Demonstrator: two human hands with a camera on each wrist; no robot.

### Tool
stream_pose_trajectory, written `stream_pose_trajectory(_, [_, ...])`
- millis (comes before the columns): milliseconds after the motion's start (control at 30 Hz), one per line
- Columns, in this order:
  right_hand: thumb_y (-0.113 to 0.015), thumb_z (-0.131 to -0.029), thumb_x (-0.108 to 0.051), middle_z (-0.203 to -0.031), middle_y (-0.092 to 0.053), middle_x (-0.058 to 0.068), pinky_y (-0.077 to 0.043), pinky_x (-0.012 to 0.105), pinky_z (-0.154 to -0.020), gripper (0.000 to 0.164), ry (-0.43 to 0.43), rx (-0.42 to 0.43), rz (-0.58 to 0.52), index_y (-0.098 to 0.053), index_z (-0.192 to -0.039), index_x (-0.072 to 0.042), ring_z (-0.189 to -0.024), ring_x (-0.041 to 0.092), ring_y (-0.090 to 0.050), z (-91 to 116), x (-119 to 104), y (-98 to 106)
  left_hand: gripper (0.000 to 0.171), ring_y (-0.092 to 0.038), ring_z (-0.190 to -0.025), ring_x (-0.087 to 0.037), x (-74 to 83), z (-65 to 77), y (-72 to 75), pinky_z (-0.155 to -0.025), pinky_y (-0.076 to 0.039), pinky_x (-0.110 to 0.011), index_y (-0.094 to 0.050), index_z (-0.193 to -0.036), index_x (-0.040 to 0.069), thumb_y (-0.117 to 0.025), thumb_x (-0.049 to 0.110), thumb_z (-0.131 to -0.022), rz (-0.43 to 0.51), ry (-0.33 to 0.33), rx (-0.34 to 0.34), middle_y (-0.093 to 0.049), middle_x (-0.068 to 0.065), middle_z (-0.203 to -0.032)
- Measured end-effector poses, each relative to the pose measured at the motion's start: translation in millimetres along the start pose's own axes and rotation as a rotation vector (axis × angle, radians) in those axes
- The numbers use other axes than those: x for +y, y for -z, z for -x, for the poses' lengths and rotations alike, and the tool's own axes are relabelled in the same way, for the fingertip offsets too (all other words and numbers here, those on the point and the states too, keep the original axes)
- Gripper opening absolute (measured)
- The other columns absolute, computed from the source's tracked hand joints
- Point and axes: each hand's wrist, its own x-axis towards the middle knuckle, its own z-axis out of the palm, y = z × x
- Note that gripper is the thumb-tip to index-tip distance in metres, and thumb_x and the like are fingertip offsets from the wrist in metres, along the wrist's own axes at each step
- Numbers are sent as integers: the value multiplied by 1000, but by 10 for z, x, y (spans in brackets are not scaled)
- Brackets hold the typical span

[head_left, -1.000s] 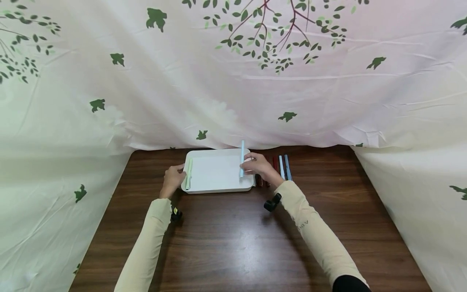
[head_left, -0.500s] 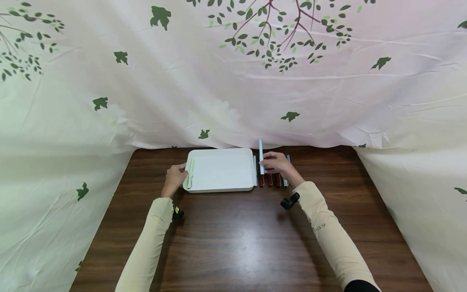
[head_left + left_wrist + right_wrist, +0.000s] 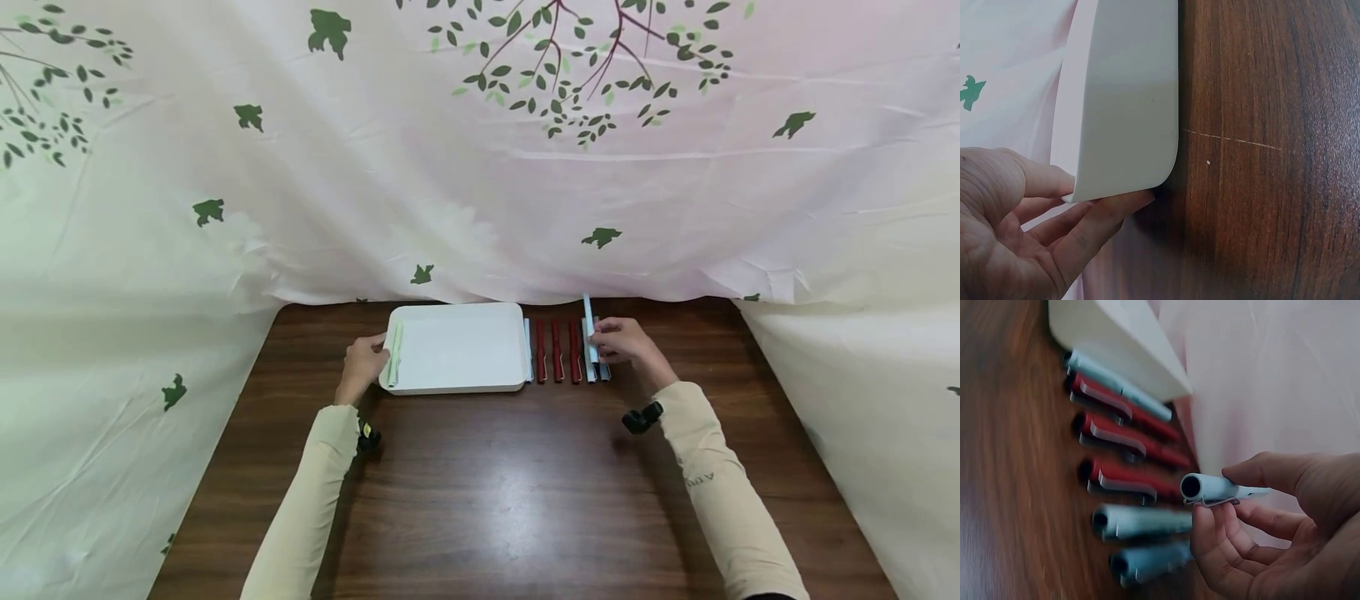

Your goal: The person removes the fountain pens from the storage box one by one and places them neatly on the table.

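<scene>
My left hand (image 3: pixel 365 362) grips the left end of a white tray (image 3: pixel 461 346); in the left wrist view its thumb is at the rim and its fingers lie along the wall's outside. A pale green pen (image 3: pixel 396 354) lies inside the tray at that end. My right hand (image 3: pixel 628 343) pinches a light blue pen (image 3: pixel 1210 487) between thumb and fingers, raised over the right end of a row of pens. In that row are a light blue pen (image 3: pixel 1116 384) beside the tray, three red pens (image 3: pixel 1129 444), a pale blue pen (image 3: pixel 1141 520) and a darker blue pen (image 3: pixel 1150 559).
The brown wooden table (image 3: pixel 487 483) stretches in front of the tray and the pens. A pale cloth (image 3: pixel 480 208) printed with leaves hangs behind the table's far edge and along both sides.
My right hand has carried the light blue pen rightward, from over the tray's right end to over the right end of the row. The left hand has stayed on the tray.
</scene>
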Motion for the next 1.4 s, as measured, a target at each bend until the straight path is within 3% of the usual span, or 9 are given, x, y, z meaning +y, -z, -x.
stream_pose_trajectory(67, [-62,-104,-13,-124,-64,24,-63,37,-84,48,-9,9,33,-48,-143,12,-98,24,-67,10,57,53,48,-37,-50,-11,-16,9,1,-50,-38,-26,-54,-152,6,-51,13,-104,6,-6,0,-72,-24,-116])
stream_pose_trajectory(167, [-61,-105,-12,-126,-63,25,-62,36,-84,45,-28,34,54,-49,-140,12,-100,24,-66,14,157,121,48,-34,-46,-10,-18,15,-6,-48,-37,-26,-55,-152,6,-51,12,-104,17,-13,-6,-67,-13,-79])
stream_pose_trajectory(267, [-62,-104,-12,-121,-66,21,-62,35,-83,41,-45,48,49,-51,-136,12,-96,21,-66,19,240,177,48,-36,-47,-9,-13,-1,-19,-49,-37,-26,-56,-151,6,-52,12,-104,13,-11,0,-58,-5,-69])
stream_pose_trajectory(500, [-62,-104,-11,-125,-65,23,-62,36,-84,39,-77,54,42,-49,-134,11,-102,26,-64,-5,328,256,47,-40,-51,-11,-25,0,-19,-52,-39,-26,-56,-150,6,-53,12,-104,24,-12,6,-71,-20,-107])
stream_pose_trajectory(667, [-62,-103,-9,-129,-62,26,-63,38,-84,37,-105,68,71,-51,-132,11,-104,29,-64,-4,344,273,47,-40,-52,-10,-29,-1,-16,-52,-38,-25,-56,-150,4,-52,12,-104,35,-23,6,-70,-24,-126])
stream_pose_trajectory(867, [-64,-102,-9,-118,-62,20,-63,37,-81,32,-112,60,95,-52,-126,10,-98,27,-63,1,357,294,49,-34,-48,-9,-31,-5,1,-49,-36,-26,-55,-151,5,-51,12,-104,43,-14,-7,-65,-22,-139])
stream_pose_trajectory(1067, [-64,-103,-8,-113,-61,16,-63,37,-79,27,-119,39,109,-56,-121,10,-93,24,-62,11,379,297,48,-36,-50,-9,-37,-7,3,-50,-37,-25,-55,-151,3,-51,12,-104,29,-14,-5,-66,-23,-137])
stream_pose_trajectory(1267, [-69,-101,-12,-105,-63,11,-63,35,-75,23,-127,81,157,-60,-113,6,-84,20,-65,-7,413,296,47,-38,-49,-10,-33,-16,-14,-51,-39,-26,-58,-149,5,-54,12,-103,33,-8,19,-68,-23,-99])
stream_pose_trajectory(1400, [-71,-100,-13,-102,-65,11,-63,35,-74,23,-114,89,179,-60,-109,5,-80,19,-67,-20,412,281,46,-40,-51,-11,-32,-19,-11,-52,-40,-26,-58,-149,6,-54,12,-103,26,-6,27,-71,-24,-108])
